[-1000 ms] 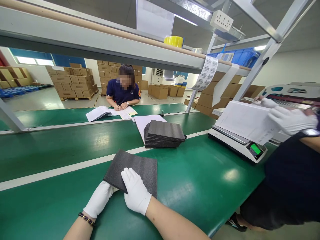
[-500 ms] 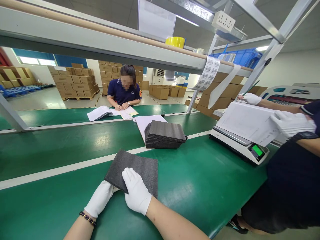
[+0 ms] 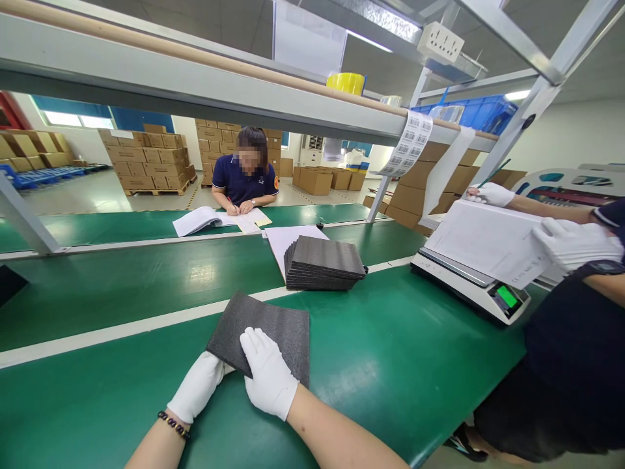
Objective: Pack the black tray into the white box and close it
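Observation:
A dark grey foam sheet [image 3: 280, 322] lies on the green table [image 3: 390, 365] right in front of me. My right hand [image 3: 268, 376], in a white glove, rests flat on the sheet's near edge. My left hand [image 3: 198, 389], also gloved, is at the sheet's near left corner with its fingertips hidden under the foam. A stack of the same foam sheets [image 3: 325, 262] stands farther back on a white sheet [image 3: 282, 236].
At the right a co-worker's gloved hands [image 3: 571, 244] hold a white box [image 3: 488, 244] on a scale [image 3: 469, 286]. Across the table a person [image 3: 244, 182] writes beside an open book [image 3: 200, 220]. A label strip [image 3: 407, 143] hangs from the overhead shelf, which carries a yellow tape roll [image 3: 346, 83].
My hands and the foam sheet have stayed put. The co-worker's far hand has shifted along the back edge of the white box on the scale.

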